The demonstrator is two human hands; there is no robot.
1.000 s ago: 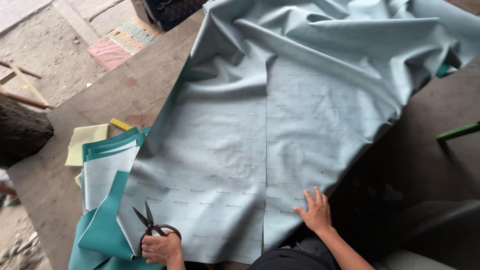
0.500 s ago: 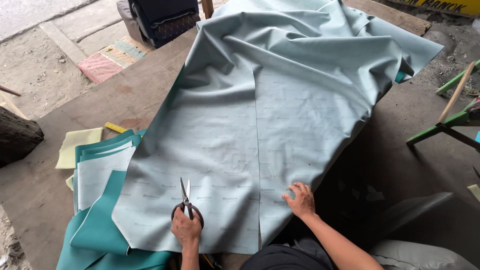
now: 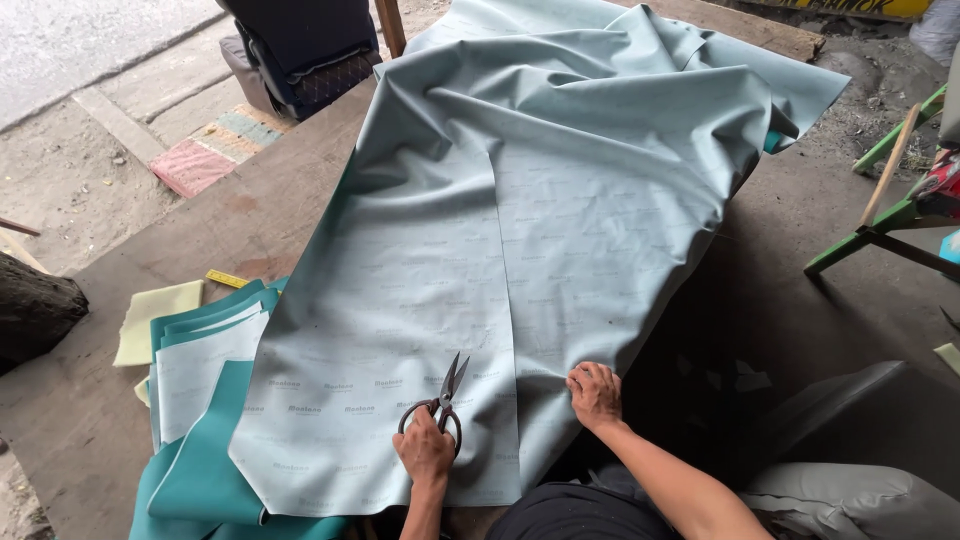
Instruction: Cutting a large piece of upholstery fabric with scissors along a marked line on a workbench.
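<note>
Left hand (image 3: 425, 450) grips dark scissors (image 3: 440, 403), blades slightly parted toward 12 o'clock; right hand (image 3: 596, 393) presses flat on pale teal sheet (image 3: 520, 200) covering brown worktable (image 3: 250, 210); concrete floor (image 3: 80, 60) at 10 o'clock.

Sheet print (image 3: 420, 290): too small to read.
Teal pieces (image 3: 200, 480): run off the bottom edge.
Table (image 3: 250, 220): mostly under the sheet.

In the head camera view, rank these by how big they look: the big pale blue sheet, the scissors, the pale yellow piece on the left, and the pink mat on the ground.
1. Pale blue sheet, by far the largest.
2 and 3. Pink mat and pale yellow piece look alike; the mat lies farther away, so no ranking.
4. Scissors, held in the left hand.
</note>
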